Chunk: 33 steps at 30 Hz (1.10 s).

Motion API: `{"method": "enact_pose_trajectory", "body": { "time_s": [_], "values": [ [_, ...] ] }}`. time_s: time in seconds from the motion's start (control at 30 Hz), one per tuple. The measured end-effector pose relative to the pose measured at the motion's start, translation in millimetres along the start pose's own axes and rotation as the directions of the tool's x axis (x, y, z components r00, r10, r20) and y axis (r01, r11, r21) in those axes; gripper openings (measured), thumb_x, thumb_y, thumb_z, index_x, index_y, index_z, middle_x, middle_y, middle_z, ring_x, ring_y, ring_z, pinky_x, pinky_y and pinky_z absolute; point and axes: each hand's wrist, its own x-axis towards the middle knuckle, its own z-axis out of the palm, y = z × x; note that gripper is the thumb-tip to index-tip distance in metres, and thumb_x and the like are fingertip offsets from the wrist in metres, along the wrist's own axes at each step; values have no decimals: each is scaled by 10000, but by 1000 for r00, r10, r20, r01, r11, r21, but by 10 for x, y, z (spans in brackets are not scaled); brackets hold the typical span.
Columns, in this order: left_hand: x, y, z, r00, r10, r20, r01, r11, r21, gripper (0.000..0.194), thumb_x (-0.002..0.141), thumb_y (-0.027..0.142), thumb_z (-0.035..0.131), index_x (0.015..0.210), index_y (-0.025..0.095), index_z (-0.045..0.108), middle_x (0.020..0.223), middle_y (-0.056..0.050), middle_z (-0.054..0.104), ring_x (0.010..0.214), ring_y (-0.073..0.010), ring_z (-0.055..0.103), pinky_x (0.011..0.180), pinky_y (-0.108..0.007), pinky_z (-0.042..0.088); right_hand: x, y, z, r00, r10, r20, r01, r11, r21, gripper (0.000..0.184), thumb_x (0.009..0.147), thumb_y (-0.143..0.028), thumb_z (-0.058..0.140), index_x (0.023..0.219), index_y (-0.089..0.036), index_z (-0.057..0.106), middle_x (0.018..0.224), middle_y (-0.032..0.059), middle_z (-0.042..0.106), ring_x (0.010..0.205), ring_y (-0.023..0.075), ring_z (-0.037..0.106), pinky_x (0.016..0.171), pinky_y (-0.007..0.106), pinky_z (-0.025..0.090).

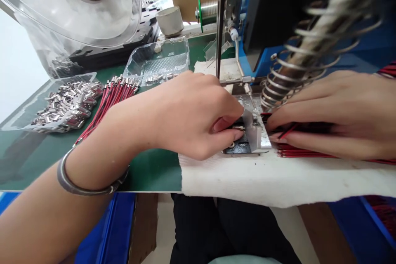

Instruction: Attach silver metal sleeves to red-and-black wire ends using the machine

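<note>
My left hand (192, 115) is closed, thumb against curled finger, at the left side of a small metal fixture (261, 136). Whatever it pinches is mostly hidden by the fingertips. To the right of the fixture, my right hand (337, 115) is closed on red and black wires (287, 131), whose ends point toward the fixture; it is slightly blurred. More red and black wires (306, 153) lie on the white cloth under that hand. Just above the fixture are a thin metal feed tube's tip (250, 93) and a soldering iron (293, 55) wrapped in a coiled spring.
At left, a clear tray (66, 103) holds many small metal cylinders, beside a bundle of finished-looking red and black leads (107, 99). Behind stand another clear tray (157, 60), a solder spool (208, 10) and a round white container (170, 20). White cloth (222, 179) covers the green bench's front.
</note>
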Motion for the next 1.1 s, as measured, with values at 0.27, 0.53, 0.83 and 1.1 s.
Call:
{"method": "enact_pose_trajectory", "body": {
  "time_s": [0.27, 0.53, 0.83, 1.1],
  "values": [
    [1, -23, 6, 1000, 23, -6, -23, 1000, 9, 303, 921, 267, 616, 626, 223, 568, 608, -17, 646, 554, -173, 526, 570, -374, 322, 32, -46, -11, 1000, 17, 25, -18, 999, 42, 215, 1167, -271, 458, 1156, -222, 667, 958, 2, 727, 784, 129, 672, 689, 302, 502],
    [-4, -24, -1, 1000, 27, 3, -27, 1000, -17, 305, 922, 295, 596, 627, 226, 557, 610, -13, 648, 567, -179, 559, 580, -383, 326, 27, -44, -22, 999, 24, 32, -26, 998, 65, 179, 1148, -255, 486, 1158, -227, 663, 967, -8, 720, 791, 126, 672, 696, 285, 507],
    [-4, -15, -25, 999, 28, 17, -28, 1000, -2, 270, 909, 253, 594, 643, 222, 560, 600, -12, 626, 546, -173, 524, 567, -368, 325, 31, -40, -20, 999, 23, 24, -25, 998, 66, 184, 1138, -249, 503, 1137, -204, 681, 945, 5, 719, 773, 127, 665, 686, 277, 495],
    [-9, -16, -24, 999, 43, 6, -43, 999, -26, 270, 907, 226, 591, 640, 224, 557, 602, -14, 626, 552, -172, 530, 566, -371, 349, 19, -50, -22, 999, 35, 36, -37, 997, 66, 176, 1166, -272, 461, 1178, -245, 635, 968, -30, 693, 803, 112, 637, 719, 277, 476]
  ]
}}
